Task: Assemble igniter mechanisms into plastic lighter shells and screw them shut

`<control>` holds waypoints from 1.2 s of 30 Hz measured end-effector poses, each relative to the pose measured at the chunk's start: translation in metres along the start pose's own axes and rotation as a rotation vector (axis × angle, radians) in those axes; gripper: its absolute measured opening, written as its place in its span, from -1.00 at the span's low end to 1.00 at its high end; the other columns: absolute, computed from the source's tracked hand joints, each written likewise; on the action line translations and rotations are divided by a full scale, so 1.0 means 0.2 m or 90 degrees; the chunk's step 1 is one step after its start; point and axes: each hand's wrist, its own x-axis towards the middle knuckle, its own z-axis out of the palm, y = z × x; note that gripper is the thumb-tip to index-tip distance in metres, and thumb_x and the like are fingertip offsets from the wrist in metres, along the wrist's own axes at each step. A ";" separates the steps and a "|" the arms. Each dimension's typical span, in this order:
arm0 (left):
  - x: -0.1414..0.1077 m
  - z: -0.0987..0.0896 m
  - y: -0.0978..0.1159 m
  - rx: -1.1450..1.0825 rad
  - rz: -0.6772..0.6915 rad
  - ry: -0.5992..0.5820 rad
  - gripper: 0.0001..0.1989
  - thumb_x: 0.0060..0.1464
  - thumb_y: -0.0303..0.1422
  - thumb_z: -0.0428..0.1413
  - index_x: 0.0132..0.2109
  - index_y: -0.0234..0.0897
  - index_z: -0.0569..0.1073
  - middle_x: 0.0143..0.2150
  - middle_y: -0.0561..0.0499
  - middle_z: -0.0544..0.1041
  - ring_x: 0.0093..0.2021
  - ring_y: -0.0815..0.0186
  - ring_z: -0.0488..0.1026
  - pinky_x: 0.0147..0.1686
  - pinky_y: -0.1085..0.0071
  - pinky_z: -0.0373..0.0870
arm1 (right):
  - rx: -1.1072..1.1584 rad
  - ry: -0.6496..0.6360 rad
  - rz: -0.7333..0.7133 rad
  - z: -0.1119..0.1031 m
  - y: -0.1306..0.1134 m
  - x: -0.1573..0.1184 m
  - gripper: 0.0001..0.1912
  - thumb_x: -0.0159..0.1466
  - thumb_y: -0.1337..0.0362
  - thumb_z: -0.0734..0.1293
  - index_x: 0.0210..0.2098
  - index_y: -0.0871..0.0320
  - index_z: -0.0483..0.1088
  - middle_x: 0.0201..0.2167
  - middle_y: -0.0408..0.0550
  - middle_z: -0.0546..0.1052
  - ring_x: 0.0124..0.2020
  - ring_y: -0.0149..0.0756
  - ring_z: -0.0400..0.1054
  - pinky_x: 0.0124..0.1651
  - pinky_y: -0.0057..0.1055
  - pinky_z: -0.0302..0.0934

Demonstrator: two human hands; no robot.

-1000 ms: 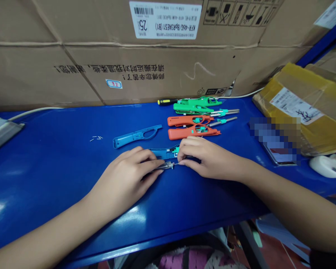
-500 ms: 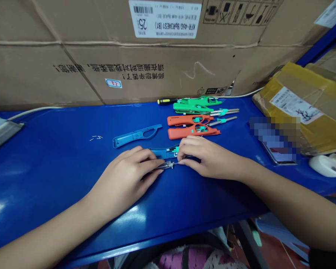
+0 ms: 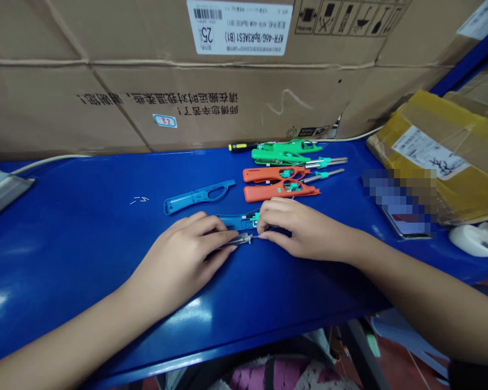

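Note:
My left hand [image 3: 193, 254] is closed around a small clear lighter fuel tank [image 3: 241, 239], with its nozzle end pointing right. The thumb and index finger of my right hand [image 3: 295, 227] pinch a thin tube [image 3: 257, 236] at that nozzle; whether the tube is seated on it I cannot tell. Just behind the fingers lies a blue lighter shell half [image 3: 233, 221] with teal and white parts in it, partly hidden by both hands. Another blue shell half [image 3: 199, 197], hollow side up, rests farther back on the blue table [image 3: 85, 260].
Orange lighter halves [image 3: 264, 193] and green lighter bodies [image 3: 278, 156] with metal barrels lie behind my right hand, near a yellow-black screwdriver [image 3: 242, 147]. Tiny white pieces [image 3: 139, 200] lie at left. A phone [image 3: 402, 211] and taped carton [image 3: 435, 157] stand right; a big cardboard box [image 3: 187, 114] walls the back.
Almost nothing differs. Both hands keep their grip on the tank and the tube, with only a very slight shift of the fingers.

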 end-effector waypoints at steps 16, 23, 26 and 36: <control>0.00 0.00 0.00 0.003 -0.005 -0.001 -0.77 0.32 -0.34 0.09 0.04 -0.19 0.58 -0.18 -0.05 0.55 -0.20 0.20 0.46 -0.18 0.23 0.46 | -0.059 -0.013 -0.026 0.03 0.02 0.00 -0.91 0.38 0.30 0.32 -0.17 0.13 0.48 -0.17 -0.02 0.48 -0.09 -0.23 0.35 0.03 -0.24 0.25; 0.00 0.00 0.00 0.013 -0.012 -0.003 -0.77 0.32 -0.34 0.09 0.02 -0.20 0.58 -0.18 -0.05 0.55 -0.20 0.20 0.48 -0.17 0.23 0.47 | -0.022 0.009 0.001 0.05 0.00 0.00 -0.91 0.40 0.35 0.27 -0.21 0.15 0.43 -0.18 -0.02 0.44 -0.12 -0.27 0.33 0.00 -0.30 0.25; 0.00 0.00 0.00 0.011 -0.023 -0.001 -0.78 0.31 -0.33 0.10 0.02 -0.20 0.58 -0.19 -0.05 0.56 -0.20 0.19 0.49 -0.18 0.23 0.47 | 0.011 0.024 0.031 0.04 0.00 0.00 -0.93 0.41 0.34 0.27 -0.20 0.14 0.40 -0.18 -0.04 0.46 -0.12 -0.28 0.36 -0.02 -0.33 0.25; 0.00 0.03 0.00 -0.070 -0.063 0.008 -0.79 0.30 -0.34 0.11 0.01 -0.16 0.58 -0.15 0.00 0.56 -0.16 0.22 0.52 -0.16 0.25 0.50 | 0.028 0.059 0.031 0.04 0.02 0.02 -0.97 0.35 0.37 0.36 -0.20 0.15 0.46 -0.32 -0.15 0.55 -0.29 -0.38 0.38 -0.17 -0.43 0.21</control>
